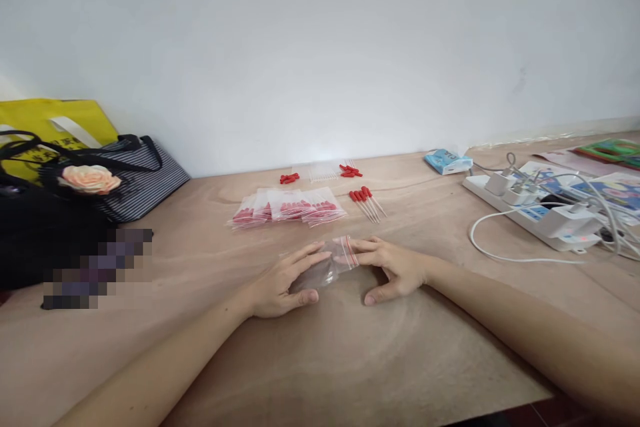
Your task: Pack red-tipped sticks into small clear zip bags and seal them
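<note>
A clear zip bag (323, 272) with a red line at its opening lies between my hands. My left hand (287, 283) rests on its left part, fingers spread. My right hand (387, 267) has its fingertips at the bag's opening on the right, thumb apart. Behind the hands lies a pile of filled clear bags (290, 205) with red pieces inside. To its right are several red-tipped sticks (367, 203). Farther back sit loose red caps (289, 179), a clear packet of pale sticks (324, 172) and more red-tipped pieces (351, 171).
On the right, a white power strip (530, 213) carries chargers and looping cables, with a blue tissue pack (448, 161) behind it. Striped (150, 180) and yellow (90, 120) bags stand at the left beside a black bag (50, 233). A wall closes off the table's back.
</note>
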`<state>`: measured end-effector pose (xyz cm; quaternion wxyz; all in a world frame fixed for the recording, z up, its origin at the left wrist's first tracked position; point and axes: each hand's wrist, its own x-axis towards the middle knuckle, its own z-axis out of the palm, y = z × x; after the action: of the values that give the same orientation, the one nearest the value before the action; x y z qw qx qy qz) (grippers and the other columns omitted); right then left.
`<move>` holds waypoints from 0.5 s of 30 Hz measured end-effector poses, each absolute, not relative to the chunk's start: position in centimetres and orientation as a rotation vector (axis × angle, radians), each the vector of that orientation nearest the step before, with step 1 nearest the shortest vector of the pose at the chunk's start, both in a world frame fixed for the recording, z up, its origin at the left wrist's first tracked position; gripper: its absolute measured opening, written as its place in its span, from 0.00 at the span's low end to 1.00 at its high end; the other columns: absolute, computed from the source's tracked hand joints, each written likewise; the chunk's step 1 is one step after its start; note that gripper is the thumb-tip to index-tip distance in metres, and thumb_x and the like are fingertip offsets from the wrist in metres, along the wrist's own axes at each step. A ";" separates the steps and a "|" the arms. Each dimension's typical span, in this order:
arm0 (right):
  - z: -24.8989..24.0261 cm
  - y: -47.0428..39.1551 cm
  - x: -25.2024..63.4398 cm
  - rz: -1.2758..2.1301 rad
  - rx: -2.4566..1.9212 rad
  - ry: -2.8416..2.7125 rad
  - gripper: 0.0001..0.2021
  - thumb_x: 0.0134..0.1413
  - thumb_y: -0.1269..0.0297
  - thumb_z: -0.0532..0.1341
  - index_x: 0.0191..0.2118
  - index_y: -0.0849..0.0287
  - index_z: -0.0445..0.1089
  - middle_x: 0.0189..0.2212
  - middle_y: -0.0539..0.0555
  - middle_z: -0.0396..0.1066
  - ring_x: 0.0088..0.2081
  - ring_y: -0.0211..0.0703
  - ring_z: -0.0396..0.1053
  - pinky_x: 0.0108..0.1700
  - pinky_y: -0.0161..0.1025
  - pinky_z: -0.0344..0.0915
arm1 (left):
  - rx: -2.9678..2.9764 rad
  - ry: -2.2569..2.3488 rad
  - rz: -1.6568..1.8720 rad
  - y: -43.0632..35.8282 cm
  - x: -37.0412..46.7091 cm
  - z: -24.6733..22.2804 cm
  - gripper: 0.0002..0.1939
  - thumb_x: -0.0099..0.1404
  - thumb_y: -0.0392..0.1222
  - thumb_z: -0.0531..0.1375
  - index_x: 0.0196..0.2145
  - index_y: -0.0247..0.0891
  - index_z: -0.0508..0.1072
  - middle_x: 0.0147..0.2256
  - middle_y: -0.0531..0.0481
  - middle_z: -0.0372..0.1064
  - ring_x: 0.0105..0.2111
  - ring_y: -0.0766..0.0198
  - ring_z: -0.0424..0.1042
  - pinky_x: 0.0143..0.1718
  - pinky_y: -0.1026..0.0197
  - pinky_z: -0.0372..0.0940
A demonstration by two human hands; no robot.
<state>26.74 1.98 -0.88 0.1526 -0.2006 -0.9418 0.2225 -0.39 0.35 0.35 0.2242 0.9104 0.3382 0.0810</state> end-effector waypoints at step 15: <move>-1.5 3.6 28.7 0.983 -0.578 -2.555 0.11 0.46 0.54 0.62 0.33 0.54 0.75 0.53 0.55 0.61 0.56 0.47 0.55 0.59 0.47 0.39 | 2.544 0.927 0.281 0.6 0.1 0.2 0.26 0.64 0.47 0.52 0.58 0.45 0.52 0.58 0.50 0.53 0.59 0.58 0.49 0.60 0.48 0.44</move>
<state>28.73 3.64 -1.55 0.1710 -0.2036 -0.8997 0.3463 0.05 0.65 0.19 0.2081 0.9141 0.3329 0.1011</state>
